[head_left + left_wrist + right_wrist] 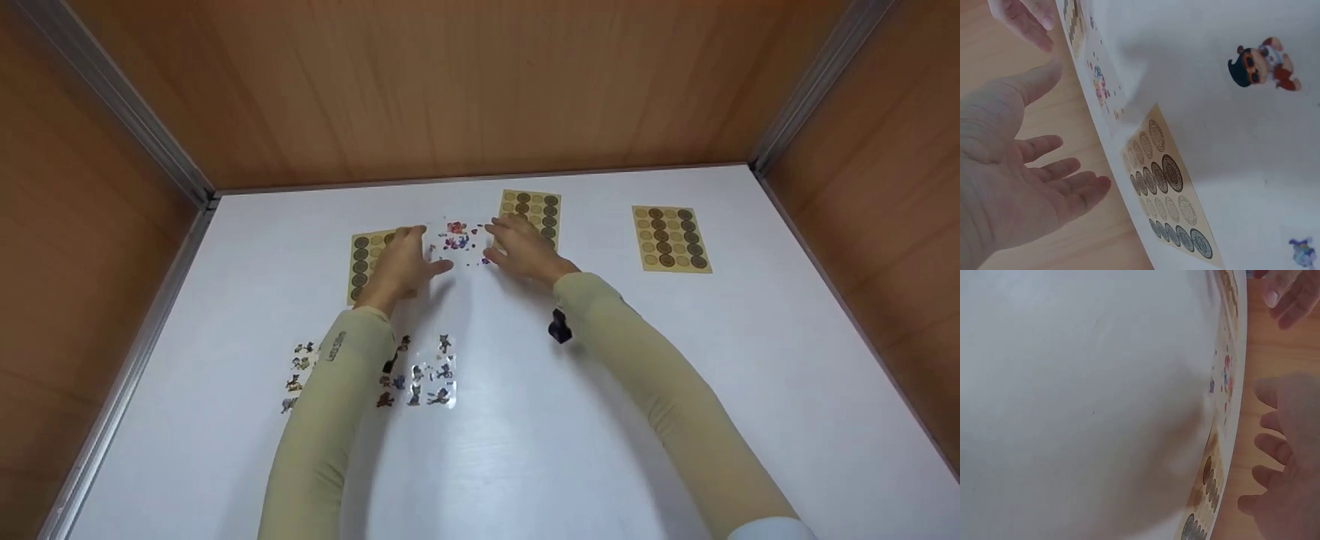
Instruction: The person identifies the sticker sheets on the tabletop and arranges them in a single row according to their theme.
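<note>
A clear sticker sheet with small red and purple pictures (456,241) lies on the white table between my two hands. To its left, my left hand (401,262) hovers with fingers spread, partly covering a tan sheet of round stickers (361,259). My right hand (525,246) is held on the other side, partly in front of another tan sheet (551,202). In the left wrist view the left palm (1022,163) holds nothing, its fingers loosely bent. The right wrist view shows the right hand (1292,450) with fingers apart and nothing in them.
A third tan sheet of round stickers (671,240) lies at the right. Clear sheets with cartoon animal stickers (442,371) lie near the left forearm, partly hidden by the sleeve (322,435). Wooden panels (480,90) wall the table at the back and sides.
</note>
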A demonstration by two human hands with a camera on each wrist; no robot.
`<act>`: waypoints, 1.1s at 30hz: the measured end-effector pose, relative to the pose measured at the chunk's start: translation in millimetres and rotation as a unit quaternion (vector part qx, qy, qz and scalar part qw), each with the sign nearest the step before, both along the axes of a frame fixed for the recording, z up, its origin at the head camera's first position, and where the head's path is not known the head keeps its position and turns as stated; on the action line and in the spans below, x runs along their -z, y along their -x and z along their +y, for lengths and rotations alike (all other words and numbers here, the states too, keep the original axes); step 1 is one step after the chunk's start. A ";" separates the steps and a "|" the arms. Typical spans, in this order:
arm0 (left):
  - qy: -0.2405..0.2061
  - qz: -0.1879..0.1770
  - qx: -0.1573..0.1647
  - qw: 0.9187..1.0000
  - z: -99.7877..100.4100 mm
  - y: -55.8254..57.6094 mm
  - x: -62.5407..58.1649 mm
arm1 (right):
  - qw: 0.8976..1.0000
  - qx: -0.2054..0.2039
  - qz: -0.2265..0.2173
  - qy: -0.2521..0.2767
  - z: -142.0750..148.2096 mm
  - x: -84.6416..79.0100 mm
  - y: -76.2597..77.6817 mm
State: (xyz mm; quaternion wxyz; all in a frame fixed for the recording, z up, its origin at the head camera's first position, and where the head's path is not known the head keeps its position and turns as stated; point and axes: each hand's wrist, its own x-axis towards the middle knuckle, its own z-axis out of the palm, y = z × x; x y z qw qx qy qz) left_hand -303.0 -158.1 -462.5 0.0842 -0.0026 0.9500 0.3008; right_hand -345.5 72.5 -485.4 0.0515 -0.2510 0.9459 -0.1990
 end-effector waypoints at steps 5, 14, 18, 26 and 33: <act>-0.010 -0.007 -0.003 1.000 2.4 21.6 11.4 | 1.000 0.000 -0.009 0.009 -3.3 11.6 6.4; 0.021 -0.001 0.013 1.000 8.6 31.9 31.2 | 1.000 -0.006 -0.014 -0.007 -7.6 25.4 6.8; 0.021 -0.001 0.019 1.000 12.5 31.6 32.9 | 0.999 -0.007 -0.002 -0.035 -5.4 25.8 8.4; 0.016 -0.025 -0.004 1.000 10.8 28.9 38.7 | 0.997 -0.029 0.009 -0.069 -3.2 30.5 8.7; 0.026 -0.036 0.003 0.999 12.7 29.6 40.2 | 0.995 -0.030 0.005 -0.091 -0.6 32.2 8.1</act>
